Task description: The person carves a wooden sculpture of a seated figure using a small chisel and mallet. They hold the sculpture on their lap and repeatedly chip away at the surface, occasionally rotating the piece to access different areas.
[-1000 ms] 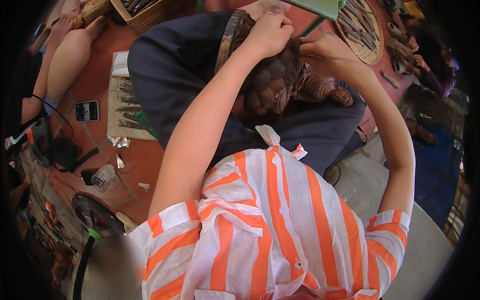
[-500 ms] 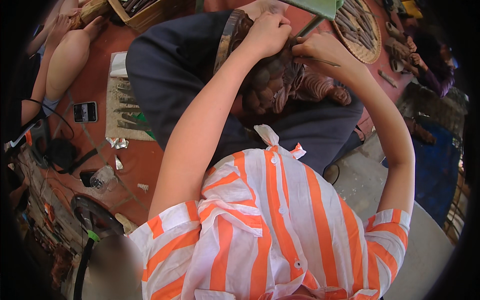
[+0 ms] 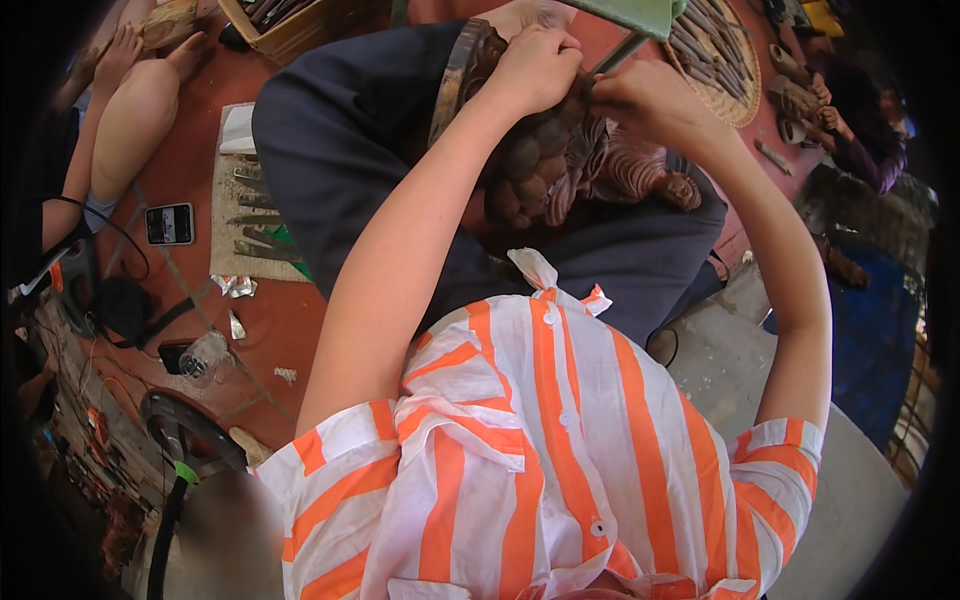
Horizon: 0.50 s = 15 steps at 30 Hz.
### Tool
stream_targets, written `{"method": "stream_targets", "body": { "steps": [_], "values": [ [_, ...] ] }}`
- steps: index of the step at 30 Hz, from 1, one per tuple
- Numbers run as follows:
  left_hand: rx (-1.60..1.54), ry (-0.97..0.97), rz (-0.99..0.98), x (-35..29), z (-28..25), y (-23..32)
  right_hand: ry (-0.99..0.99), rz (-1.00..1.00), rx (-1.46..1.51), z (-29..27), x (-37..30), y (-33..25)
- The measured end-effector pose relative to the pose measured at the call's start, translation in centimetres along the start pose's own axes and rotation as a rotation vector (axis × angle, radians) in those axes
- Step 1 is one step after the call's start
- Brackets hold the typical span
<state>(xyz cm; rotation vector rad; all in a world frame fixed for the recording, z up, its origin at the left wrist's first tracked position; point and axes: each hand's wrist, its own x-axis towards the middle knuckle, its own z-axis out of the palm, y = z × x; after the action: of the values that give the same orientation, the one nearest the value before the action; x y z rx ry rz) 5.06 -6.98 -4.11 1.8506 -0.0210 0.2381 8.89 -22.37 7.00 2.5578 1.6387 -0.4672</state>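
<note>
A dark brown wood carving [image 3: 535, 160] with rounded lumps and ridged, flowing shapes lies across my lap, between my dark-trousered legs. At its far part my left hand [image 3: 540, 68] is closed, knuckles up, its fingertips hidden against the wood. Just to the right, my right hand [image 3: 645, 98] is closed with its fingers bent down over the carving. A thin, dark carving tool stuck out of this hand half a second ago; the hand now hides it. The two hands are close together but apart.
Flat carving tools [image 3: 260, 220] lie on a pale mat [image 3: 228, 190] at left, near a phone [image 3: 170, 224] and a plastic cup [image 3: 207, 358]. A round woven tray [image 3: 745, 105] of tools and a green stool-like piece [image 3: 640, 15] are ahead. Other people sit at far left and right.
My right hand has turned and shifted slightly, and the thin tool's end that showed beneath it is out of sight. My left hand and the carving have stayed put.
</note>
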Motion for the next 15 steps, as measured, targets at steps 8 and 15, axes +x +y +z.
{"method": "stream_targets", "body": {
  "steps": [8,15],
  "values": [
    [-0.054,-0.047,-0.059,0.1,-0.7,0.8,0.000,-0.040,0.163,-0.5,0.0,-0.1],
    [-0.018,-0.016,-0.016,0.1,0.0,0.0,0.087,-0.087,0.159,0.0,0.2,1.3]
  ]
}}
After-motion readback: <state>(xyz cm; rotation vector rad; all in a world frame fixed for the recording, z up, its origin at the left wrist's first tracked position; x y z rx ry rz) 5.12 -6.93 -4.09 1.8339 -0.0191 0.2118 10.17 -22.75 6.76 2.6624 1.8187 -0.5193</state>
